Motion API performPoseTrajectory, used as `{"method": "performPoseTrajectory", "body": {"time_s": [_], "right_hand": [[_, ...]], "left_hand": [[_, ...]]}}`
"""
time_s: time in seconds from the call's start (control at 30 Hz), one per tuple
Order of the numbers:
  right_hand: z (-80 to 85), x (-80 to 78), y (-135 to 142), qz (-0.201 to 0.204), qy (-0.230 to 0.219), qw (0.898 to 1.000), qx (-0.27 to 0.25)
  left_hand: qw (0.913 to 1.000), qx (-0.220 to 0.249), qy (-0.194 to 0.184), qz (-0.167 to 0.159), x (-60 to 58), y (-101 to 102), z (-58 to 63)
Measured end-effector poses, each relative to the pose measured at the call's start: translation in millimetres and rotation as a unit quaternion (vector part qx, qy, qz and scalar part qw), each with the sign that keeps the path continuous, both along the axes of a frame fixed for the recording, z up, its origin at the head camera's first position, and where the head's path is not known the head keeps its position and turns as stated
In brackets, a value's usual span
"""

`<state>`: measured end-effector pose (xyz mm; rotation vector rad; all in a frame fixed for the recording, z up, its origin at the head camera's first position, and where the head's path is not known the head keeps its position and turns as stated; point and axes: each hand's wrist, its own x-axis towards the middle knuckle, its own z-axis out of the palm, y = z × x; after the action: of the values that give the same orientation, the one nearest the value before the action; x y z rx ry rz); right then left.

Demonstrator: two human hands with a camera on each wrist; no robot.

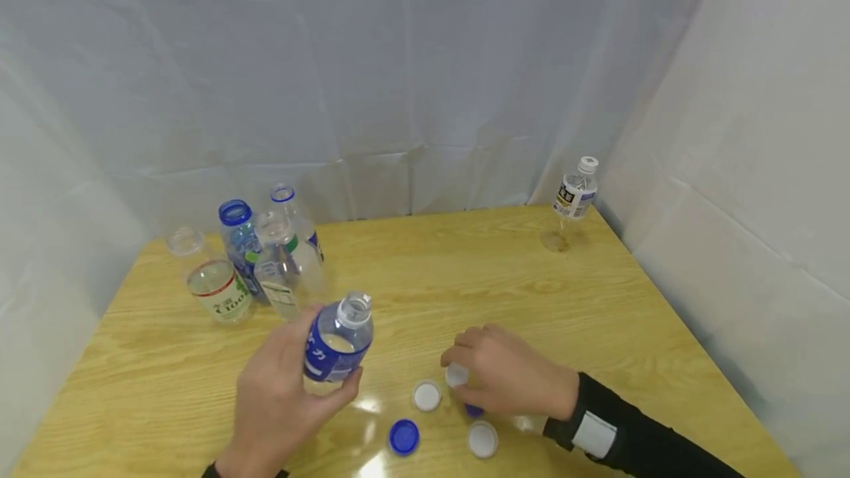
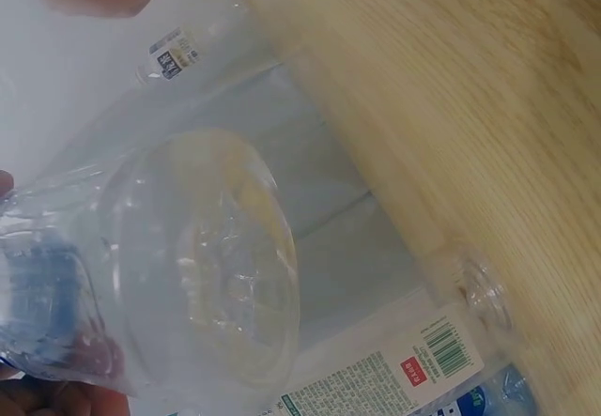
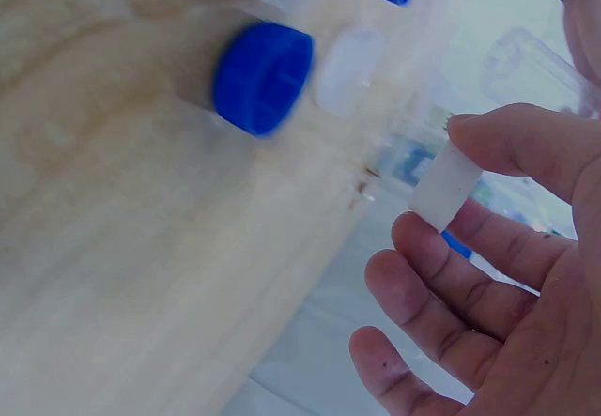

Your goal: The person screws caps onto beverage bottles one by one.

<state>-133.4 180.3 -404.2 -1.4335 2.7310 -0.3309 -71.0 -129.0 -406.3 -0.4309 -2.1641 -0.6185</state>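
My left hand (image 1: 275, 382) grips a clear plastic bottle (image 1: 339, 349) with a blue label around its body. Its uncapped mouth tilts up and to the right, and its clear base (image 2: 211, 256) fills much of the left wrist view. Over the table, my right hand (image 1: 508, 375) pinches a white bottle cap (image 3: 446, 186) between thumb and fingers. Loose caps lie near it: a white cap (image 1: 427, 395), a blue cap (image 1: 403, 437) and another white cap (image 1: 482, 439). A further blue cap (image 1: 474, 411) is partly hidden beneath the right hand.
Several uncapped bottles stand together at the left, among them a green-labelled bottle (image 1: 222, 293) and a blue-tinted bottle (image 1: 235, 238). At the far right corner stands a bottle with a white cap (image 1: 576, 194). Pale sheeting (image 1: 372, 94) surrounds the wooden table (image 1: 465, 264).
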Motion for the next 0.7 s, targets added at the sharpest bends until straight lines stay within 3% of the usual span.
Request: {"method": "performPoseTrajectory", "body": {"time_s": [0.17,0.4,0.7], "right_hand": [[16.6,-0.1,2.0,-0.001,0.020,1.000,-0.016],[39.3,-0.6,-1.1,0.016,0.060,0.997,-0.054],[63.9,-3.5,-5.8,0.041,0.116,0.981,-0.148]], "left_hand": [[0.9995,-0.021,-0.012,-0.021,-0.3,2.1,-3.0],[0.9947,-0.064,-0.065,-0.046,1.1,4.1,-7.4],[0.9898,-0.089,-0.100,-0.049,1.0,8.6,-9.0]]}}
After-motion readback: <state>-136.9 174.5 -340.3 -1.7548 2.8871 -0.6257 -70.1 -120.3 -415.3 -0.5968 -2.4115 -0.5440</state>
